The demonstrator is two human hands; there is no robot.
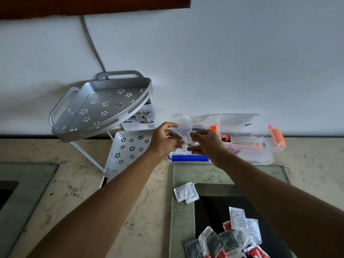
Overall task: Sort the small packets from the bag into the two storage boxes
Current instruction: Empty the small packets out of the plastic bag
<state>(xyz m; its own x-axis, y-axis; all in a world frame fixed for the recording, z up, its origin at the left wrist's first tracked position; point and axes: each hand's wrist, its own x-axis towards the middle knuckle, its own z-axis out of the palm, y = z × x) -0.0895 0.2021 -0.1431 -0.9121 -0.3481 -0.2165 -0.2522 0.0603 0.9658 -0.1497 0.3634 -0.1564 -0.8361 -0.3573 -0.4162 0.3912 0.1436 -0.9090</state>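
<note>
My left hand and my right hand both grip a small clear zip bag with a red seal line, held up over the storage boxes. Below the hands lies a clear box with a blue latch, mostly hidden by them. To its right stands a clear box with orange latches, its lid open against the wall, with red packets inside. A pile of white, dark and red small packets lies near me at the lower right. Two white packets lie apart from the pile.
A silver corner shelf rack with flower cut-outs stands tilted at the left against the white wall, with its printed label card behind. The marble counter has glass-covered recesses at the left and lower right.
</note>
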